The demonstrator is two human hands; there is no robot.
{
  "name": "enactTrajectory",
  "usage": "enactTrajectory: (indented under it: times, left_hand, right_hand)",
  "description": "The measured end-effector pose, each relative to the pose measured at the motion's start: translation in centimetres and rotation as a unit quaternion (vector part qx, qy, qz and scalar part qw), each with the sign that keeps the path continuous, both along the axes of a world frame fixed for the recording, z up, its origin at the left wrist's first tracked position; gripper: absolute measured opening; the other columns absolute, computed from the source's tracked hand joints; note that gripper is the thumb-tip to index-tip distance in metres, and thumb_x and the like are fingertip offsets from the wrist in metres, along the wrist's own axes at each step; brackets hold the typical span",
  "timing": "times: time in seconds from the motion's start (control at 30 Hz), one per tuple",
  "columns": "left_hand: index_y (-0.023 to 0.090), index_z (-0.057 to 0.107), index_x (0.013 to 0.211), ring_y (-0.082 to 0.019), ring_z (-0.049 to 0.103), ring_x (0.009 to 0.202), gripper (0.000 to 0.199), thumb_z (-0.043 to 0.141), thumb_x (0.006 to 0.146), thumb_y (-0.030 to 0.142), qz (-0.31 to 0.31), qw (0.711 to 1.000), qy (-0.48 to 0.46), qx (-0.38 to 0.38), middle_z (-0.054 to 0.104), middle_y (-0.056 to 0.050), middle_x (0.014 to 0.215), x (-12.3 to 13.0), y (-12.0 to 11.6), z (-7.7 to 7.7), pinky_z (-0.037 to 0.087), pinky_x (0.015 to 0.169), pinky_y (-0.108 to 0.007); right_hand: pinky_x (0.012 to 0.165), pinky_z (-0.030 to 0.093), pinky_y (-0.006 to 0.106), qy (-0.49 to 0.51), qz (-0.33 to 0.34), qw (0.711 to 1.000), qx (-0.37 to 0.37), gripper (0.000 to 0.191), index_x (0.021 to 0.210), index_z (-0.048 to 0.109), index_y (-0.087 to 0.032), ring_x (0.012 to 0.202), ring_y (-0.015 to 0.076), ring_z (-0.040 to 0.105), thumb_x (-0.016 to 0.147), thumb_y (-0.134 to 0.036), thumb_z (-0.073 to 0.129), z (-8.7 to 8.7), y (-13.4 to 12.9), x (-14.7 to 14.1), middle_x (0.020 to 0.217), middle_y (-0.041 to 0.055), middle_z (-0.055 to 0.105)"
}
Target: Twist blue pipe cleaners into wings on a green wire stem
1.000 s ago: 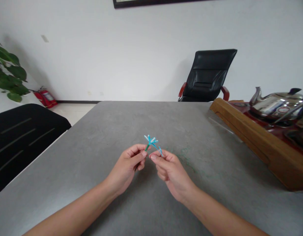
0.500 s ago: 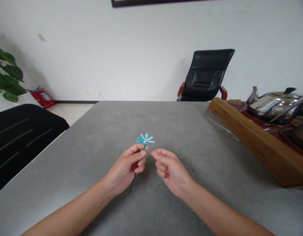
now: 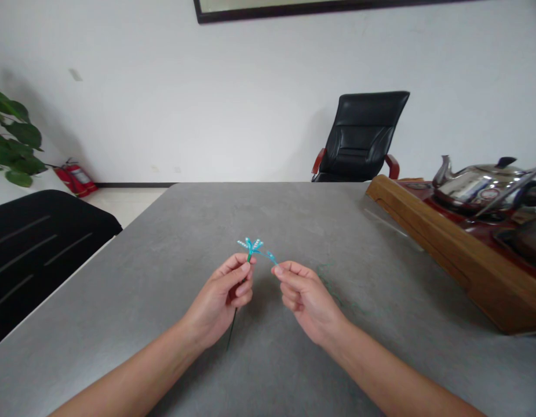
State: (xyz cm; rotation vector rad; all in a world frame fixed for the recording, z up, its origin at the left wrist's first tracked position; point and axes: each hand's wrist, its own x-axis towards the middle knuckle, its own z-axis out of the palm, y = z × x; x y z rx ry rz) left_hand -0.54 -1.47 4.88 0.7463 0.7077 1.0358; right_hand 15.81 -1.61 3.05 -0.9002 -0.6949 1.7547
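My left hand (image 3: 228, 292) is closed in a pinch on the green stem of a small artificial flower (image 3: 251, 245). Its blue petals with white, bead-like dots stand above my fingertips, and the dark lower stem slants down beneath the hand. Over to the right, the thumb and forefinger of my right hand (image 3: 303, 292) pinch the tip of one blue petal (image 3: 271, 256), which stretches sideways from the flower head. Both hands are above the grey table (image 3: 198, 214).
Thin green strands (image 3: 337, 295) lie on the table beyond my right hand. A wooden tea tray (image 3: 450, 249) with a steel kettle (image 3: 478, 182) stands at the right. A black chair (image 3: 365, 136) is behind the table, another chair (image 3: 46, 249) at the left.
My right hand has taken hold of a petal tip, and that petal now extends to the right. The flower has turned and shifted slightly left with my left hand. The view has tilted up a little.
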Motion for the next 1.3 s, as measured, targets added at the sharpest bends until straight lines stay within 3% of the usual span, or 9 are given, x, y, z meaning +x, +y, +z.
enactTrajectory:
  times: [0.37,0.47,0.57,0.63,0.7,0.83,0.93,1.07,1.3]
  left_hand:
    - [0.010,0.064,0.091,-0.001,0.025,0.045,0.018,0.067,0.080,0.023,0.013,1.000,0.008,-0.011,0.042,0.004,0.066,0.0,0.2,0.5,0.017,0.038,-0.015]
    - [0.011,0.064,0.092,-0.001,0.025,0.047,0.017,0.067,0.080,0.022,0.016,1.000,0.008,-0.007,0.040,0.004,0.064,0.0,0.2,0.5,0.018,0.040,-0.015]
    - [0.011,0.064,0.090,-0.002,0.024,0.048,0.016,0.066,0.082,0.025,0.018,0.999,0.027,0.002,0.035,0.005,0.059,-0.1,0.2,0.5,0.018,0.042,-0.016]
    - [0.011,0.064,0.089,-0.003,0.023,0.048,0.017,0.065,0.083,0.027,0.022,0.999,0.043,0.010,0.033,0.006,0.058,-0.1,0.1,0.5,0.018,0.042,-0.016]
    - [0.012,0.064,0.089,-0.003,0.022,0.048,0.017,0.065,0.083,0.028,0.024,0.998,0.055,0.014,0.032,0.006,0.058,-0.1,0.0,0.5,0.017,0.043,-0.016]
    - [0.013,0.064,0.088,-0.004,0.021,0.048,0.020,0.066,0.081,0.032,0.014,0.997,0.076,0.017,0.032,0.006,0.056,0.2,-0.2,0.5,0.016,0.043,-0.017]
    - [0.013,0.064,0.087,-0.004,0.022,0.047,0.021,0.067,0.081,0.033,0.012,0.995,0.091,0.026,0.035,0.006,0.054,0.3,-0.4,0.4,0.015,0.042,-0.017]
    - [0.015,0.063,0.092,-0.004,0.027,0.048,0.023,0.070,0.078,0.031,0.039,0.993,0.104,0.037,0.039,0.006,0.057,0.4,-0.3,0.0,0.017,0.042,-0.017]
    - [0.013,0.063,0.093,-0.004,0.027,0.048,0.025,0.070,0.077,0.030,0.040,0.992,0.118,0.038,0.037,0.006,0.056,0.3,-0.1,-0.4,0.018,0.043,-0.018]
  right_hand:
    - [0.038,0.007,0.022,-0.026,-0.042,0.999,0.003,0.024,0.070,0.057,-0.016,0.040,0.0035,0.010,0.065,-0.034,0.073,-0.5,0.7,0.6,0.044,-0.0127,0.025]
    - [0.038,0.015,0.021,-0.114,-0.061,0.991,0.031,0.021,0.071,0.059,-0.017,0.038,0.0050,0.019,0.072,-0.037,0.066,-0.9,1.0,0.9,0.045,-0.0103,0.029]
    - [0.062,0.044,0.029,-0.323,-0.086,0.922,0.195,0.018,0.080,0.068,-0.019,0.068,0.0157,0.055,0.078,-0.035,0.060,-1.0,1.2,1.3,0.068,0.0026,0.060]
    - [0.093,0.038,0.042,-0.436,-0.093,0.838,0.316,0.028,0.101,0.068,-0.022,0.110,0.0260,0.051,0.075,-0.032,0.064,-0.7,1.1,1.4,0.109,0.0090,0.064]
    - [0.106,0.027,0.047,-0.463,-0.070,0.805,0.365,0.049,0.119,0.061,-0.023,0.125,0.0284,0.039,0.071,-0.029,0.069,-0.4,0.8,1.0,0.130,0.0091,0.054]
    - [0.097,0.039,0.038,-0.264,0.037,0.918,0.294,0.037,0.111,0.060,-0.024,0.110,0.0203,0.054,0.075,-0.027,0.067,0.0,0.2,-0.6,0.115,0.0048,0.062]
    - [0.055,0.044,0.021,-0.120,0.068,0.978,0.159,0.026,0.096,0.059,-0.021,0.063,0.0090,0.055,0.074,-0.031,0.069,0.3,-0.2,-1.3,0.084,-0.0008,0.063]
    - [0.037,0.011,0.018,-0.070,0.065,0.994,0.043,0.025,0.078,0.056,-0.016,0.040,0.0027,0.018,0.072,-0.034,0.071,0.8,-0.6,-1.0,0.051,-0.0106,0.036]
    - [0.037,0.005,0.020,0.029,0.043,0.998,-0.046,0.025,0.076,0.057,-0.015,0.041,0.0030,0.010,0.067,-0.032,0.075,0.6,-1.0,-1.0,0.046,-0.0128,0.024]
